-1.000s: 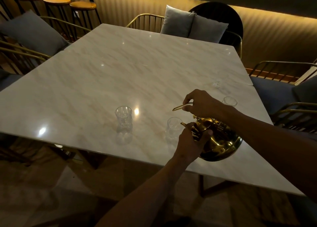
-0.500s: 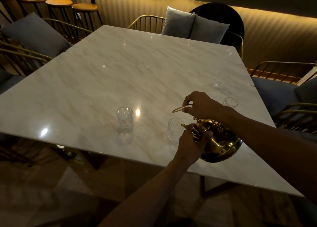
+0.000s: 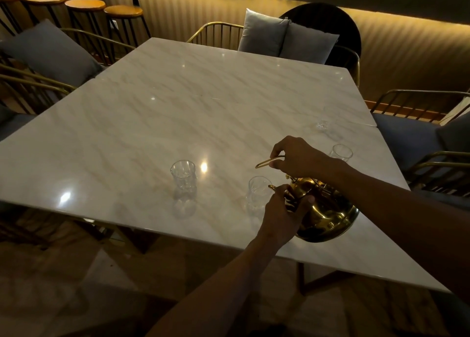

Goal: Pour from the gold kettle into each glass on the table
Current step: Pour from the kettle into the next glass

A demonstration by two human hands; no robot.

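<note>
The right hand (image 3: pixel 298 157) is gripping the thin gold handle (image 3: pixel 267 161) of the gold kettle (image 3: pixel 328 212), fingers curled round it. The left hand (image 3: pixel 282 213) is steadying the kettle at its spout side, thumb and fingers clasping the body near the lid. The kettle is tilting toward the nearest glass (image 3: pixel 258 191), its spout just beside the rim; whether liquid is flowing cannot be told in this dim light.

A second glass (image 3: pixel 183 175) is standing to the left, well apart. A third glass (image 3: pixel 340 152) is showing behind the right wrist, and a fourth glass (image 3: pixel 322 125) is sitting farther back on the marble table (image 3: pixel 178 107).

Judgement: the pour is going best with the spout held over the rim's centre and the tilt increased slowly, the left hand controlling the angle, to avoid spilling.

No brand, label or legible writing is showing on any item.
</note>
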